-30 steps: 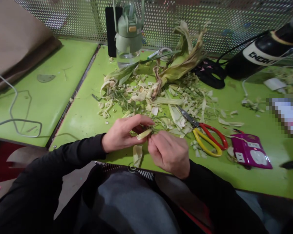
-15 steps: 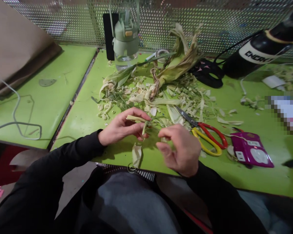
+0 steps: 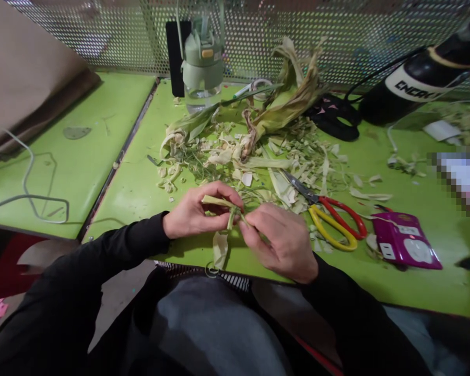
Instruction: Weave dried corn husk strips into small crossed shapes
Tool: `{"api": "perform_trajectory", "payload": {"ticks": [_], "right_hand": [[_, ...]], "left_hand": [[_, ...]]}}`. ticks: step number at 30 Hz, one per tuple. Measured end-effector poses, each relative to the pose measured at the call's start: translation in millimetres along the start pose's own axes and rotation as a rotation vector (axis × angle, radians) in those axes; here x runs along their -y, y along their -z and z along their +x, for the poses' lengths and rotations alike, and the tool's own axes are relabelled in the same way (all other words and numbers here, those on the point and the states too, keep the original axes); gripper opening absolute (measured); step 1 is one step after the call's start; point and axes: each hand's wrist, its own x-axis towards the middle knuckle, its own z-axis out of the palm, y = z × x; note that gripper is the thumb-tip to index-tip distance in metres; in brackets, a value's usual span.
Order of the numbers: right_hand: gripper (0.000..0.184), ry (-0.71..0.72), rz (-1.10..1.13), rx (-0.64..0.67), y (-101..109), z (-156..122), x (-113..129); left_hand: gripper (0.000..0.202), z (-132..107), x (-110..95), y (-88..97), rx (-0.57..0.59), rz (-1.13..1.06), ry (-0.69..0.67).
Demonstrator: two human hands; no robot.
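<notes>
Between the fingers of my left hand (image 3: 203,209) is a small bundle of corn husk strips (image 3: 232,213), pale yellow-green and crossing each other. My right hand (image 3: 280,240) is closed in a pinch against the right side of that bundle, its fingertips on a thin strand. How the strips are joined is too small to make out. A loose piece of husk (image 3: 220,249) lies below my left hand at the table's front edge. Red-and-yellow-handled scissors (image 3: 331,219) rest to the right of my right hand, blades pointing away to the left.
Husk scraps (image 3: 219,151) and larger dried corn husks (image 3: 282,115) spread over the green table (image 3: 113,209). Behind stand a water bottle (image 3: 203,68) and a mesh panel (image 3: 121,42). A purple packet (image 3: 407,240), a dark bottle (image 3: 411,78) and a phone-like blurred object (image 3: 462,177) are at right.
My right hand has moved left and in to the bundle, and its fingertips now meet the strips. My left hand has shifted slightly down and right, still holding them.
</notes>
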Motion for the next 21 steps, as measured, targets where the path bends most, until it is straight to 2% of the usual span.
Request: {"api": "perform_trajectory", "payload": {"ticks": [6,9,11,15,16,18,21], "right_hand": [[0.021,0.157,0.004,-0.027,0.9,-3.0,6.2],[0.021,0.198,0.045,-0.037,-0.6,-5.5,5.1],[0.023,0.143,0.14,-0.033,-0.3,-4.8,1.1],[0.018,-0.253,0.346,-0.007,3.9,2.7,-11.7],[0.018,-0.306,0.379,0.028,4.9,4.9,-14.7],[0.02,-0.302,0.403,0.099,6.6,8.1,-18.9],[0.012,-0.171,0.327,0.139,9.2,9.2,-20.6]], "left_hand": [[0.017,-2.0,-8.4,0.3,0.037,0.024,-0.016],[0.016,-1.5,-12.7,1.9,0.054,-0.015,0.035],[0.019,-1.2,-11.4,2.1,0.07,-0.097,0.081],[0.019,-0.5,-2.2,1.0,0.111,-0.283,0.138],[0.018,-0.2,0.0,1.0,0.112,-0.313,0.138],[0.018,0.4,2.6,1.6,0.118,-0.358,0.139],[0.023,1.5,1.9,4.3,0.159,-0.409,0.208]]}}
